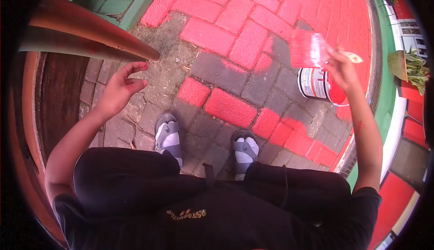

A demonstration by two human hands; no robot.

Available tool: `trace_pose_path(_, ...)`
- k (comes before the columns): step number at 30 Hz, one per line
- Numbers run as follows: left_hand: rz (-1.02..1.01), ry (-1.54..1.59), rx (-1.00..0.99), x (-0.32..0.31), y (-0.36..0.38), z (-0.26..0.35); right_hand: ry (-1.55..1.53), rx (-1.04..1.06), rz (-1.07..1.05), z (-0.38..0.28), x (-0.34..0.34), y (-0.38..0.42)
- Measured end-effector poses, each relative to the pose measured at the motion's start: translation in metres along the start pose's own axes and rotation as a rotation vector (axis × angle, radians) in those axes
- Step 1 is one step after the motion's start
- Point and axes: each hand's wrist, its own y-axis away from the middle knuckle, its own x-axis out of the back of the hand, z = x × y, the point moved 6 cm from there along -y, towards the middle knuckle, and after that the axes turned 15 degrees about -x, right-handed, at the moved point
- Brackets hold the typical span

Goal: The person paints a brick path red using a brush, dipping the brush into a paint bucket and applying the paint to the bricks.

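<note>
My right hand (342,69) grips a wide paintbrush (306,51), its bristles red with paint and its pale handle end sticking out past my fingers. Just below the brush in the view is a paint bucket (313,83) with a printed white label and red paint on its right side. My left hand (123,89) hangs free in the air with thumb and fingers apart and red paint on the fingertips. It is close to the base of a brown post (113,37). Under me lie paving bricks (230,107), some red and some dark grey.
My sandalled feet (168,132) rest on the unpainted paving. Red paving spreads across the far side, with a green kerb (142,1) at the upper left. A drain grate (349,157) runs along the right, beside a green strip and a potted plant (400,67).
</note>
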Motion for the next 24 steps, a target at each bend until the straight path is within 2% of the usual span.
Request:
trace_pose_path(2,-0.019,-0.025,-0.080,-0.017,-0.009,-0.008,-0.011,-0.056,0.047,0.023,-0.025,-0.009)
trace_pose_path(4,-0.076,-0.026,-0.067,-0.002,-0.011,-0.059,-0.065,-0.127,0.062,0.079,-0.072,-0.041)
trace_pose_path(7,-0.075,-0.117,-0.105,-0.013,-0.036,-0.113,-0.325,-0.066,0.011,0.138,-0.137,-0.078)
trace_pose_path(9,0.008,-0.150,-0.398,-0.032,-0.049,-0.121,-0.402,-0.043,0.139,0.163,-0.180,-0.090)
trace_pose_path(10,-0.013,-0.147,-0.395,-0.044,-0.052,-0.126,-0.418,-0.050,0.166,0.173,-0.197,-0.090)
trace_pose_path(12,0.084,-0.099,-0.292,-0.050,-0.056,-0.139,-0.444,-0.054,0.206,0.187,-0.224,-0.089)
trace_pose_path(15,0.022,-0.075,-0.309,-0.052,-0.061,-0.165,-0.447,-0.057,0.348,0.208,-0.232,-0.085)
trace_pose_path(18,-0.056,-0.121,-0.298,-0.054,-0.058,-0.170,-0.283,-0.023,0.625,0.211,-0.194,-0.053)
trace_pose_path(21,-0.034,-0.127,-0.362,-0.057,-0.053,-0.168,-0.107,0.008,0.749,0.189,-0.169,-0.020)
trace_pose_path(22,-0.041,-0.117,-0.363,-0.058,-0.053,-0.168,0.078,0.110,0.845,0.177,-0.170,-0.015)
trace_pose_path(23,-0.037,-0.141,-0.386,-0.058,-0.052,-0.166,0.082,0.109,0.852,0.176,-0.174,-0.019)
trace_pose_path(24,-0.030,-0.169,-0.408,-0.058,-0.051,-0.165,0.343,0.305,0.951,0.157,-0.197,-0.019)
